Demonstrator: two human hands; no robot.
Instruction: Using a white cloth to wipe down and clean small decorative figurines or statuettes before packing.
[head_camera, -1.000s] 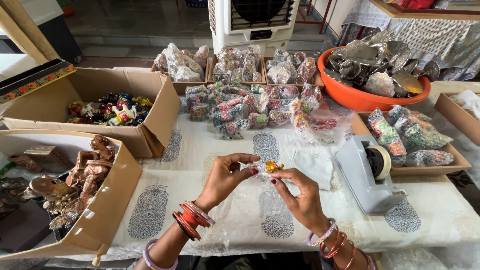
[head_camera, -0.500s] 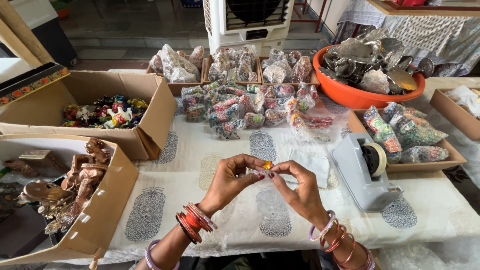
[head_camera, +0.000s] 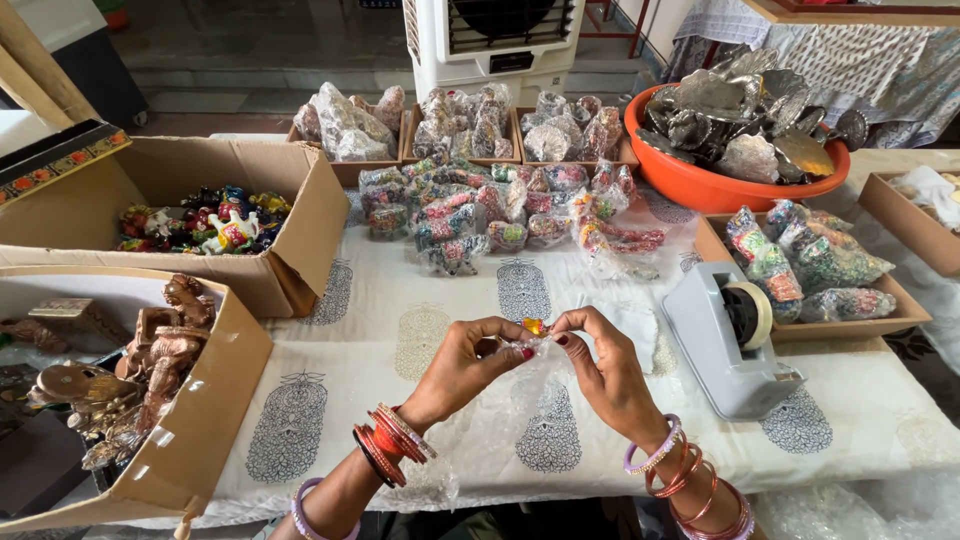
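Your left hand (head_camera: 468, 362) and right hand (head_camera: 605, 372) meet over the near middle of the tabletop (head_camera: 400, 340), fingertips pinched together on a small orange-and-yellow trinket (head_camera: 534, 326) and the clear wrap (head_camera: 535, 385) around it. Both hands are closed narrow on it: the left thumb and forefinger grip from the left, the right fingers from the right, and the trinket sits between them, held up off the cloth. The loose wrap hangs down below your hands onto the patterned white cloth. Bangles ring both wrists.

Just right of your right hand stands a grey tape dispenser (head_camera: 728, 340), near the tabletop's right edge. Behind it a shallow tray (head_camera: 905, 312) holds wrapped colourful pieces. At the far right, an orange bowl (head_camera: 700, 180) is heaped with wrapped silvery items. Across the middle of the tabletop lies a pile of wrapped trinkets (head_camera: 490, 205), and behind them, along the far edge, low trays (head_camera: 460, 125) hold more wrapped bundles.

At the left edge, an open cardboard box (head_camera: 300, 240) holds unwrapped painted figurines (head_camera: 205, 220). Nearer you, at the near left corner, a second box (head_camera: 200, 420) holds brown and brass figures (head_camera: 160, 345). A white cooler (head_camera: 490, 40) stands beyond the far edge.
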